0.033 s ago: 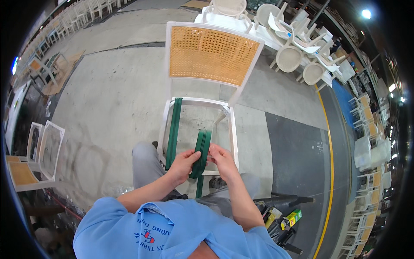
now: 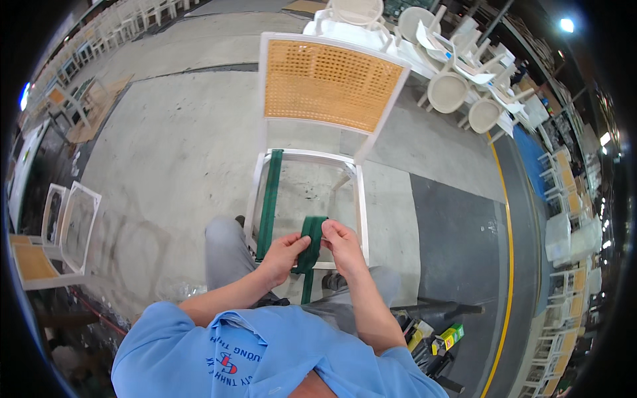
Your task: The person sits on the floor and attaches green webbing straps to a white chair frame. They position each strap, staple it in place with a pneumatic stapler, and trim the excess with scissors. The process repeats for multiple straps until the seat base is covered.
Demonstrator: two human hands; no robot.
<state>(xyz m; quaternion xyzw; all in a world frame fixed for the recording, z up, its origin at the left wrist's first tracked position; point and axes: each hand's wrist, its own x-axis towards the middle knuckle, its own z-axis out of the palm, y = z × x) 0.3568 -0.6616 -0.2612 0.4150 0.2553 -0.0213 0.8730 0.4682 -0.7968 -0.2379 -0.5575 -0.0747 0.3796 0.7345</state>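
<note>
Green webbing strap (image 2: 310, 242) being gripped by left hand (image 2: 284, 257) and right hand (image 2: 342, 247), over white cane-backed chair frame (image 2: 361, 212), second strap (image 2: 269, 202) being stretched across seat opening.

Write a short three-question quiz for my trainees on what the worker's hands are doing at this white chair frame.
1. True or false: the left hand and the right hand both hold the same green webbing strap.
2. How many green straps are already stretched front to back across the open seat frame? A) none B) one C) three
3. Fill in: the chair's backrest panel is made of woven ____ coloured cane.

Key
1. True: both hands grip the strap at the front rail.
2. B: one fixed strap runs along the seat's left side.
3. Tan, or light orange.
</note>
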